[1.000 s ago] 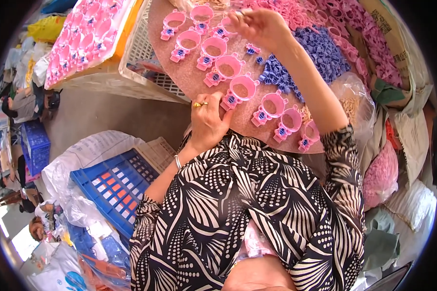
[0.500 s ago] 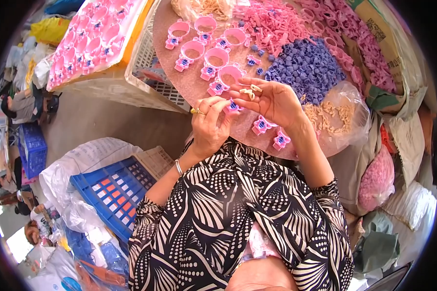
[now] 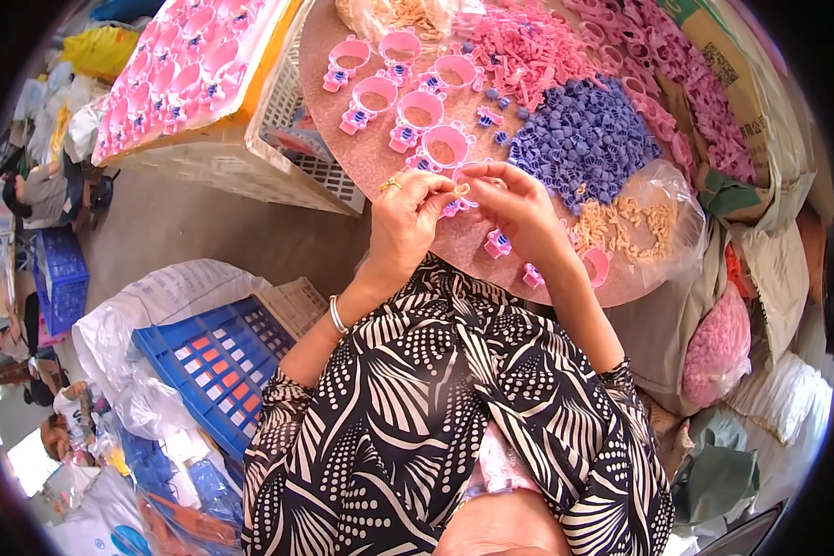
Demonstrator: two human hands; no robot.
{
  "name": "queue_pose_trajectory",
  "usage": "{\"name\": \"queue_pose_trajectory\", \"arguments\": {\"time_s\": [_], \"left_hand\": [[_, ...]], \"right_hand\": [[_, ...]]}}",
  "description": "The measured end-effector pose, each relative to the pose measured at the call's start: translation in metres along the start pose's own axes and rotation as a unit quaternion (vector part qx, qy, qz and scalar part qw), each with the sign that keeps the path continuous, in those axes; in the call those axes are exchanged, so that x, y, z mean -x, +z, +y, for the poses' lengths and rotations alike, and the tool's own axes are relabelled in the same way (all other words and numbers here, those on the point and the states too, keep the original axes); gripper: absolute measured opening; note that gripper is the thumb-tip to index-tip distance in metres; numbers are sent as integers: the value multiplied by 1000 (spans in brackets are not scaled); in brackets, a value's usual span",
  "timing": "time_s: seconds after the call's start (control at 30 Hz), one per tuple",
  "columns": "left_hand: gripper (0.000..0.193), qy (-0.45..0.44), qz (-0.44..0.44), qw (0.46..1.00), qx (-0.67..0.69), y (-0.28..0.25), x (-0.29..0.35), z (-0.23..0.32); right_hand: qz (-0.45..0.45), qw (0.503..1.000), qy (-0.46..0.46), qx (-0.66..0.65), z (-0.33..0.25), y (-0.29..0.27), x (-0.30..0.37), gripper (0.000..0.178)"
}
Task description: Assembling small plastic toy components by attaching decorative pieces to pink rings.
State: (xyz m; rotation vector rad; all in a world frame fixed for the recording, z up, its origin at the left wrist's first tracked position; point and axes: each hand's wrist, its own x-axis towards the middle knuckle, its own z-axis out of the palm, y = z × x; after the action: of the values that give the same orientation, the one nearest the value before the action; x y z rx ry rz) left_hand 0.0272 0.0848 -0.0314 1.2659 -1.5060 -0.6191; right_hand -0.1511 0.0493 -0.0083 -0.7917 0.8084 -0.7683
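My left hand (image 3: 406,222) is closed in a pinch on a small cream plastic piece (image 3: 461,189), held over the round table's near edge. My right hand (image 3: 528,215) is beside it, its fingers curled in toward the piece and its palm mostly hidden. Under the fingertips sits a pink bear-shaped ring toy, largely covered by my hands. Just beyond stands another pink ring toy (image 3: 445,145) with a blue insert. Two more pink pieces with blue inserts lie by my right wrist, one of them a small pink bear piece (image 3: 499,243).
The round table (image 3: 338,120) bears a pile of blue pieces (image 3: 574,139), pink strips (image 3: 528,46) and cream pieces (image 3: 625,227) on a clear bag. Several finished-looking pink rings stand at its left. A tray of pink rings (image 3: 181,74) tops a crate at far left; a blue basket (image 3: 208,361) is lower left.
My right hand has turned from open palm-up, showing several cream pieces, to curled fingers. My left hand has moved slightly right and now pinches a cream piece.
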Motion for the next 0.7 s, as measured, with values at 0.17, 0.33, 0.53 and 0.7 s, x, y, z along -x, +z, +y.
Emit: {"name": "queue_pose_trajectory", "arguments": {"time_s": [0.17,0.33,0.53,0.7], "left_hand": [[12,-129,-83,975,161,-3,3,2],[41,48,-45,977,-203,-3,22,-5],[44,46,-95,968,-227,6,27,-18],[40,10,-94,988,-125,8,30,-24]], "right_hand": [[67,831,-319,451,1,2,3,16],[72,783,-367,496,8,-10,-2,18],[67,725,-388,565,28,-21,-16,16],[67,725,-385,567,31,-18,-22,17]]}}
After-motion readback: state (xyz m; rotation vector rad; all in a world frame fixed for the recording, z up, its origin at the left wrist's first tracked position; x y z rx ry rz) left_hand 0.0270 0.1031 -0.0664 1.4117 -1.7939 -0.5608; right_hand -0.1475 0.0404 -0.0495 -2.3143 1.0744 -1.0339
